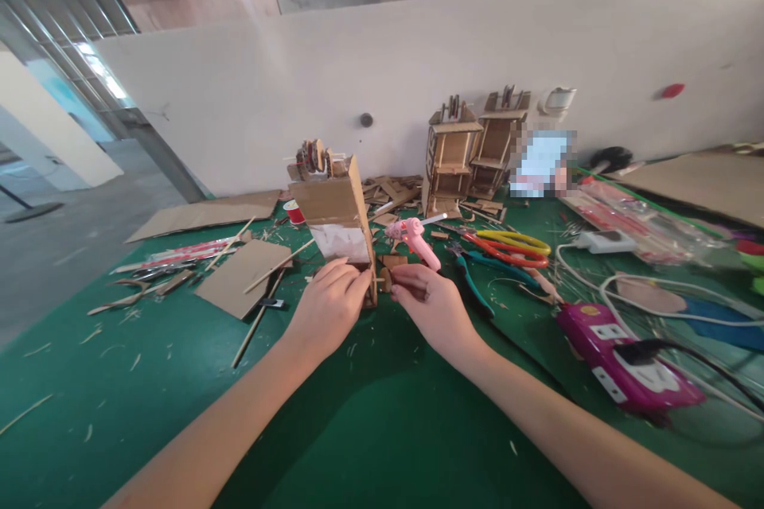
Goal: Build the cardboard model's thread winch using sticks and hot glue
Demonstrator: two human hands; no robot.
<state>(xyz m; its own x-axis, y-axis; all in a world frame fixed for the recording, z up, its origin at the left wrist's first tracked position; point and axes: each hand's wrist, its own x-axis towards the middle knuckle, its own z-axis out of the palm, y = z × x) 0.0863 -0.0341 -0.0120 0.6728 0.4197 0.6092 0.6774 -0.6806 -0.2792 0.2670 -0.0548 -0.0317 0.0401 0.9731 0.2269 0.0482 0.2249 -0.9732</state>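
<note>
A tall cardboard tower (pixel 325 203) stands upright on the green table in front of me, with several round discs (pixel 316 157) on a stick at its top. My left hand (pixel 328 302) is closed around the lower part of the tower, its thumb at the right side wall. Just right of that wall, my right hand (pixel 433 306) pinches a small cardboard disc (pixel 385 280) between thumb and fingers. A short thin stick (pixel 378 280) shows between the disc and the tower. Part of the disc is hidden by my fingers.
Behind my right hand stands a pink glue gun (pixel 414 237). Orange-handled pliers (pixel 507 250) and teal-handled pliers (pixel 474 286) lie right, near a purple power strip (pixel 626 362) with cables. Two cardboard towers (pixel 450 163) stand behind; a cardboard sheet (pixel 239 278) and sticks lie left.
</note>
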